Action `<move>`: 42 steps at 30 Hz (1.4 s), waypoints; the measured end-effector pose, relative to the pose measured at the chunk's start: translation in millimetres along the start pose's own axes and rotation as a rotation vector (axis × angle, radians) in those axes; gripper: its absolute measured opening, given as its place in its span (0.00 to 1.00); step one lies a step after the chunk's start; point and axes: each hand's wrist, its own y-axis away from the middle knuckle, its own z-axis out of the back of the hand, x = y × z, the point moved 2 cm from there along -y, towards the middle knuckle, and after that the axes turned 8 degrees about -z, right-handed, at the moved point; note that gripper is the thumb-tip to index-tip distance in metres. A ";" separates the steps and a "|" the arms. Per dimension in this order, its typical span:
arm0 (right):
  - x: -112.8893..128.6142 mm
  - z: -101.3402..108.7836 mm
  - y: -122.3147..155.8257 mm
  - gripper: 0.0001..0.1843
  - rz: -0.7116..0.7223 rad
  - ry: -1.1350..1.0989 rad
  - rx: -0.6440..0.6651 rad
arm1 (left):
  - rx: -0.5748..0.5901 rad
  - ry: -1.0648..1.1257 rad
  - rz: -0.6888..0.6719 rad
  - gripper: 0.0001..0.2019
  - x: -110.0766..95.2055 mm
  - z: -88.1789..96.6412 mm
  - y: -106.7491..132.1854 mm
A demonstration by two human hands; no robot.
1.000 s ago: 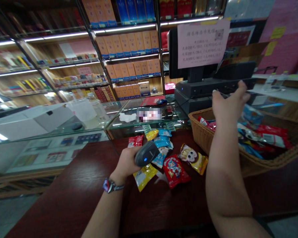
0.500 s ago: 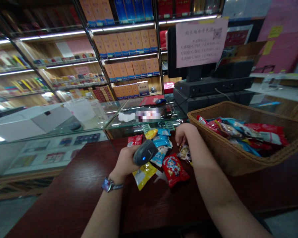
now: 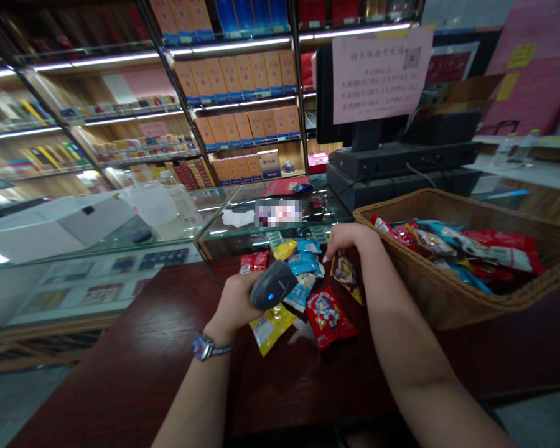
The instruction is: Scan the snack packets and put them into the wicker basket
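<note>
My left hand (image 3: 236,303) is closed around a dark handheld barcode scanner (image 3: 273,286) with a lit blue spot, held above the packets. My right hand (image 3: 348,238) is bent down over a brown snack packet (image 3: 345,272), closed at its upper end; some fingertips are hidden. Just left of that packet lies a red snack packet (image 3: 327,317) with a cartoon figure. Blue snack packets (image 3: 303,264) overlap behind the scanner, beside a small yellow-orange packet (image 3: 285,250). Below the scanner is a yellow packet (image 3: 271,328); another red packet (image 3: 254,262) lies behind it.
A wicker basket (image 3: 429,314) with several snack packets stands on the dark wooden counter (image 3: 168,348) at right. Behind are a monitor (image 3: 324,93) with a pink sign and a glass display case (image 3: 210,236). A white box (image 3: 74,224) sits at left.
My right hand has lifted and shifted slightly, and the packet under it shows a browner face at a different angle. My left hand and the scanner stay almost in place.
</note>
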 end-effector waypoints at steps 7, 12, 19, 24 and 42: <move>18.2 11.2 7.8 0.16 0.559 -0.513 -0.211 | -0.018 0.006 -0.009 0.08 2.5 -2.5 -0.3; 18.3 3.3 -4.4 0.18 0.706 -0.820 -0.151 | 0.002 0.008 0.008 0.08 3.3 -3.2 0.0; 12.7 6.6 -0.2 0.17 0.821 -0.984 -0.110 | 0.053 0.058 -0.023 0.07 -3.3 -4.1 -1.1; 15.4 6.9 1.6 0.14 0.834 -0.922 -0.160 | 0.081 0.079 -0.026 0.05 -6.1 -3.1 -1.6; -34.0 58.3 85.6 0.07 0.135 -0.607 -1.881 | 0.083 0.043 -0.005 0.07 -3.0 -6.0 -2.2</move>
